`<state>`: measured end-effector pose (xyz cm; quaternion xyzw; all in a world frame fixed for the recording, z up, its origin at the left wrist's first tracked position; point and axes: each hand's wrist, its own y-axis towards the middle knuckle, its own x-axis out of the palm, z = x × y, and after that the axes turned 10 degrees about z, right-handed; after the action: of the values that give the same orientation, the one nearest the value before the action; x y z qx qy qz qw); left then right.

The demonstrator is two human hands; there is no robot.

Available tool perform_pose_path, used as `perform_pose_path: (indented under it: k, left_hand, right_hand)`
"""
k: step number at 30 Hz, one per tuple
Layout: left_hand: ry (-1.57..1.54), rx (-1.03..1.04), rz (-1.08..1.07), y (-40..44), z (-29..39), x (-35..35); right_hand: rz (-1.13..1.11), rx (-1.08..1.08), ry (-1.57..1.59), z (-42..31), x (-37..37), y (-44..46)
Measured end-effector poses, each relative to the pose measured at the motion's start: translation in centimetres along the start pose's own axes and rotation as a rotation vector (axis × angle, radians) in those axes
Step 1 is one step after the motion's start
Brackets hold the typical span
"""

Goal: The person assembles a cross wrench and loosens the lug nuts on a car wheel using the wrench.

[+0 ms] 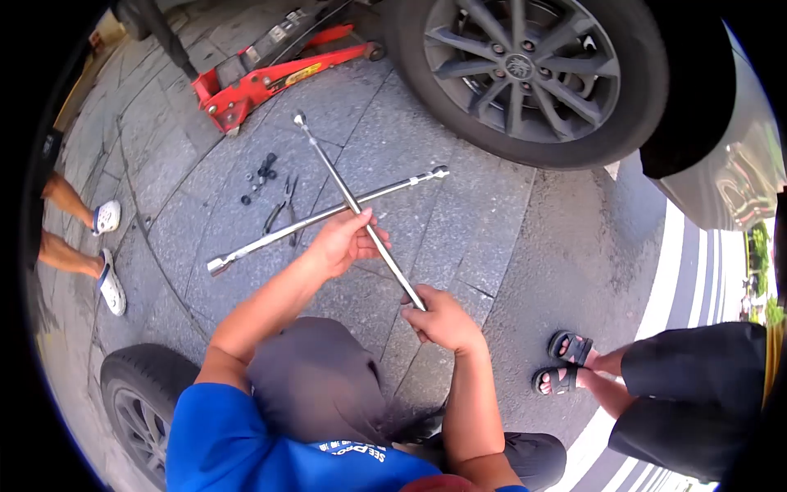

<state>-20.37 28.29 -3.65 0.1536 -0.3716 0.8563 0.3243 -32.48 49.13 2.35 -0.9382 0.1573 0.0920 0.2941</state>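
Note:
A chrome four-way lug wrench (329, 166) is held up in front of me, its two bars crossing near the middle. My left hand (346, 239) is closed on it just below the crossing, thumb along the bar. Wrapped round the near end of the same bar is my right hand (443, 318); the tip there is hidden in the fingers. Beyond the wrench, pliers (288, 197) and several dark lug nuts (264, 170) lie on the stone paving. A car wheel (518, 66) with a grey multi-spoke rim stands at the upper right, apart from the wrench.
A red floor jack (262, 82) stands at the upper left. Another wheel (139, 410) is at the lower left. One person in white clogs (106, 217) stands on the left; another in black sandals (559, 379) stands close on the right. A striped road (697, 271) runs beyond.

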Motion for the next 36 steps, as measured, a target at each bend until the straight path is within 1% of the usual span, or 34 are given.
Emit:
perform_pose_path:
  k: [1, 3, 4, 6, 7, 9, 10, 12, 14, 18, 22, 24, 25, 26, 27, 28, 30, 31, 32, 34, 35, 36]
  left_hand:
    - [0.131, 0.009, 0.011, 0.6, 1.3, 1.7]
    - [0.383, 0.033, 0.073, 1.1, 4.1, 5.9]
    - [0.403, 0.047, 0.053, 2.0, 4.9, 7.4]
    - [0.565, 0.007, 0.088, 3.7, 6.1, 10.2]
    - [0.616, -0.003, 0.129, 4.1, 6.3, 12.0]
    - [0.713, -0.008, 0.108, 5.1, 6.5, 14.3]
    - [0.792, -0.034, 0.103, 5.5, 6.4, 15.3]
    - [0.843, -0.017, 0.107, 6.4, 6.2, 16.8]
    - [0.879, 0.017, 0.167, 7.0, 6.4, 18.3]
    - [0.963, 0.056, 0.174, 6.7, 7.5, 19.7]
    - [1.022, 0.040, 0.152, 6.7, 8.2, 20.0]
    - [1.015, 0.028, 0.124, 7.5, 8.3, 20.2]
    - [1.024, 0.078, 0.130, 7.9, 8.3, 20.1]
    - [1.032, 0.130, 0.139, 7.7, 8.5, 20.3]
    - [1.070, 0.170, 0.096, 7.2, 8.8, 20.2]
    - [1.061, 0.171, 0.089, 6.7, 9.5, 20.2]
    - [1.094, 0.205, 0.052, 6.0, 10.5, 20.5]
    - [1.162, 0.273, 0.077, 6.4, 10.8, 20.7]
    - [1.157, 0.267, 0.068, 6.3, 11.1, 20.9]
    - [1.371, 0.407, 0.079, 5.9, 11.8, 20.5]
    - [1.396, 0.409, 0.124, 5.5, 11.9, 20.5]
    - [1.390, 0.405, 0.125, 5.9, 11.8, 20.0]
  right_hand:
    - [0.046, -0.010, 0.014, 0.1, 0.1, 0.0]
    - [0.049, -0.051, 0.213, 0.0, 0.7, 0.2]
    - [0.072, -0.069, 0.224, -0.2, 1.4, 0.4]
    - [0.243, -0.085, 0.463, -1.0, 2.8, 0.6]
    - [0.257, -0.108, 0.475, -1.8, 3.2, 0.5]
    - [0.389, -0.096, 0.509, -3.2, 3.5, 0.0]
    - [0.400, -0.108, 0.528, -3.4, 3.4, 0.0]
    - [0.440, -0.145, 0.582, -3.3, 2.8, 0.6]
    - [0.445, -0.173, 0.620, -3.2, 1.7, 0.9]
    - [0.449, -0.196, 0.663, -3.4, 1.1, 1.7]
    - [0.456, -0.207, 0.711, -3.8, 1.5, 2.2]
    - [0.340, -0.193, 0.946, -3.8, 1.0, 3.0]
    - [0.350, -0.184, 0.939, -3.6, 1.0, 3.1]
    - [0.226, -0.187, 1.107, -3.8, 0.9, 2.8]
    - [0.095, -0.192, 1.273, -3.9, 1.0, 2.5]
    - [0.102, -0.192, 1.264, -4.3, 1.2, 2.4]
    - [-0.191, -0.237, 1.642, -4.9, 1.5, 2.7]
    - [-0.278, -0.294, 1.700, -4.9, 1.6, 3.2]
    - [-0.266, -0.290, 1.698, -5.1, 2.0, 3.7]
    - [-0.406, -0.338, 1.803, -5.2, 3.2, 4.7]
    - [-0.320, -0.273, 1.743, -5.8, 3.5, 4.8]
    - [-0.318, -0.266, 1.739, -6.4, 3.5, 4.8]
